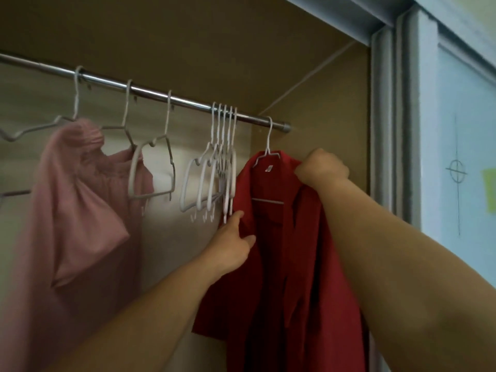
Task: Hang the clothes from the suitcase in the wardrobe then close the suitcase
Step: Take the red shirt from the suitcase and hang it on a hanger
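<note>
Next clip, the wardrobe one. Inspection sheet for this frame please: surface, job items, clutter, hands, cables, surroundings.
Surface: metal rail across the wardrobe; no table or floor seen.
Job's things: red shirt on a white hanger hooked near the rail's right end; pink garment hangs further left; suitcase not in view.
Clutter: bunch of empty hangers between the garments.
Grippers: left hand pinches the shirt's front edge; right hand grips its shoulder.
Cables: nothing seen.
Surroundings: sliding door at right, green note on it.

Head cam, tilted up, close to wardrobe rail [150, 93], facing the wardrobe's right inside corner
</note>
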Demonstrator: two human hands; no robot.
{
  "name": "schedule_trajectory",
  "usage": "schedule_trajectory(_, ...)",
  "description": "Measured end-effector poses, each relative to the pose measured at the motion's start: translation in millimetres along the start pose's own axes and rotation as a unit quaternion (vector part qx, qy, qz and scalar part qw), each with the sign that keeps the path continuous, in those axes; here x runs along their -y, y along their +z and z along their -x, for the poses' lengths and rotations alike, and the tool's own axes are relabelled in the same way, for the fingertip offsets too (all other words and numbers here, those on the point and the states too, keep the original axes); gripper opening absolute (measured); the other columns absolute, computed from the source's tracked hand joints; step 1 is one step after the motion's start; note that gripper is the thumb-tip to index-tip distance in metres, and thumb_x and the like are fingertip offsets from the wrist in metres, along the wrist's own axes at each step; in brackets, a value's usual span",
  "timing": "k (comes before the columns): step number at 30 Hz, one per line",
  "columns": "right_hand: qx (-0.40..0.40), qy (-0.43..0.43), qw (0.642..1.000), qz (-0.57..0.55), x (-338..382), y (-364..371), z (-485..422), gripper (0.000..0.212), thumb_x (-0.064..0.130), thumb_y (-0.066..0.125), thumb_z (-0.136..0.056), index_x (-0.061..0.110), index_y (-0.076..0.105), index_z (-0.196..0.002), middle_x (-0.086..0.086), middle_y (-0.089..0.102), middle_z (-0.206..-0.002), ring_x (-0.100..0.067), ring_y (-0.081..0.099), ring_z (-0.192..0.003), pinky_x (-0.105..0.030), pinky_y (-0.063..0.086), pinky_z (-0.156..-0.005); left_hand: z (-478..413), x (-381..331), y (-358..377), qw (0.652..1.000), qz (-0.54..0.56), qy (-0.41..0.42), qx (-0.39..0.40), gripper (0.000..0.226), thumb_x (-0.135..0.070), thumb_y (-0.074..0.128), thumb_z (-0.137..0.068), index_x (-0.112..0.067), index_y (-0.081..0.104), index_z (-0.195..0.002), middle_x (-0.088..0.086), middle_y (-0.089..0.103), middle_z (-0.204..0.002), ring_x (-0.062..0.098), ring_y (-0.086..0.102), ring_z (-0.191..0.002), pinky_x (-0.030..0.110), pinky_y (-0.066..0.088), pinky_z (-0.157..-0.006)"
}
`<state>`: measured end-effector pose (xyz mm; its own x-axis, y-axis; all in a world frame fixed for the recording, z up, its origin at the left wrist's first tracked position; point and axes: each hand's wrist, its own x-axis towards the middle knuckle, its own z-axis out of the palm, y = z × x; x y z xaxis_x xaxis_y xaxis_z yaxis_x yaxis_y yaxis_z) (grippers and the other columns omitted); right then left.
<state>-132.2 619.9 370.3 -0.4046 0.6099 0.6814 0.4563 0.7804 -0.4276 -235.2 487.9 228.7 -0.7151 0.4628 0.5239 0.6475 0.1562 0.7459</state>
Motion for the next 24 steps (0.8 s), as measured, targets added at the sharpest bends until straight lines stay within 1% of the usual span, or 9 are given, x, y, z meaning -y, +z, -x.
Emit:
schedule_trajectory(2, -0.015, -0.016, 0.999, 0.042, 1, -2, 9, 0.04, 0.037, 0.055, -0.087, 0.011, 0.058, -0.118, -0.014, 0.059, -0.124, -0.031, 0.056, -0.115, -0.031, 0.039, -0.08, 9, -1, -3, 1.0, -0.007, 0.003, 0.002, 0.066, -0.019, 0.055, -0.092, -0.025, 0.02, -0.148, 0.007, 0.026, -0.153, 0.023, 0.032, -0.138, 0.04, 0.031, -0.113)
schedule_trajectory(5, -0.107, -0.09, 0.983, 0.122, 3, -1, 32, 0.047, 0.04, 0.051, -0.089, 0.011, 0.051, -0.126, -0.015, 0.046, -0.132, -0.034, 0.042, -0.123, -0.042, 0.036, -0.095, 25, -1, -7, 1.0, -0.004, 0.003, 0.005, 0.063, -0.019, 0.054, -0.093, -0.025, 0.023, -0.147, 0.006, 0.028, -0.153, 0.022, 0.033, -0.137, 0.04, 0.032, -0.113)
schedule_trajectory(7, -0.195, -0.165, 0.962, 0.094, 3, -1, 60, 0.038, 0.034, 0.048, -0.091, 0.008, 0.056, -0.118, -0.016, 0.05, -0.123, -0.035, 0.045, -0.114, -0.042, 0.037, -0.09, 41, 0, -11, 1.0, -0.01, -0.004, 0.012, 0.06, -0.02, 0.053, -0.093, -0.024, 0.025, -0.147, 0.005, 0.029, -0.152, 0.022, 0.034, -0.136, 0.04, 0.032, -0.112)
schedule_trajectory(9, -0.219, -0.206, 0.954, -0.003, 1, 5, 90, 0.03, 0.029, 0.046, -0.093, 0.006, 0.061, -0.106, -0.016, 0.057, -0.109, -0.036, 0.052, -0.102, -0.039, 0.039, -0.077, 57, 2, -12, 1.0, -0.013, -0.012, 0.012, 0.056, -0.019, 0.051, -0.094, -0.023, 0.028, -0.145, 0.006, 0.032, -0.149, 0.022, 0.038, -0.134, 0.039, 0.034, -0.111)
schedule_trajectory(12, -0.139, -0.166, 0.959, -0.181, -11, 30, 147, 0.026, 0.028, 0.045, -0.096, 0.007, 0.06, -0.092, -0.014, 0.062, -0.096, -0.035, 0.059, -0.088, -0.034, 0.037, -0.066, 89, 9, -17, 0.999, -0.001, -0.039, -0.008, 0.05, -0.016, 0.052, -0.094, -0.019, 0.036, -0.14, 0.008, 0.043, -0.14, 0.02, 0.048, -0.122, 0.03, 0.039, -0.103)
schedule_trajectory(16, 0.014, -0.076, 0.948, -0.308, -31, 79, 228, 0.034, 0.033, 0.044, -0.096, 0.006, 0.054, -0.077, -0.015, 0.065, -0.077, -0.037, 0.061, -0.078, -0.044, 0.048, -0.068, 152, 26, -27, 0.995, -0.025, -0.081, -0.054, 0.034, -0.014, 0.052, -0.093, -0.012, 0.05, -0.126, 0.005, 0.056, -0.103, 0.022, 0.056, -0.089, 0.027, 0.044, -0.08)
schedule_trajectory(19, 0.14, -0.066, 0.932, -0.328, -32, 102, 299, 0.038, 0.034, 0.044, -0.096, 0.007, 0.053, -0.071, -0.011, 0.064, -0.074, -0.032, 0.061, -0.076, -0.038, 0.045, -0.067, 222, 41, -38, 0.982, -0.052, -0.137, -0.115, 0.017, -0.014, 0.053, -0.091, -0.013, 0.059, -0.107, 0.014, 0.065, -0.105, 0.031, 0.062, -0.099, 0.035, 0.049, -0.086)
schedule_trajectory(21, 0.197, -0.083, 0.915, -0.341, -29, 106, 337, 0.039, 0.033, 0.043, -0.097, 0.013, 0.045, -0.063, -0.009, 0.06, -0.072, -0.028, 0.059, -0.075, -0.037, 0.043, -0.067, 264, 45, -43, 0.971, -0.059, -0.174, -0.153, 0.01, -0.013, 0.052, -0.09, -0.017, 0.06, -0.094, 0.015, 0.067, -0.102, 0.032, 0.063, -0.097, 0.036, 0.05, -0.082)
schedule_trajectory(24, 0.256, -0.111, 0.896, -0.345, -19, 96, 378, 0.033, 0.029, 0.04, -0.098, 0.015, 0.05, -0.07, -0.019, 0.065, -0.089, -0.032, 0.06, -0.084, -0.034, 0.038, -0.068, 315, 38, -52, 0.952, -0.064, -0.216, -0.209, 0.011, -0.012, 0.049, -0.089, -0.019, 0.057, -0.087, 0.018, 0.068, -0.1, 0.035, 0.063, -0.095, 0.036, 0.05, -0.08)
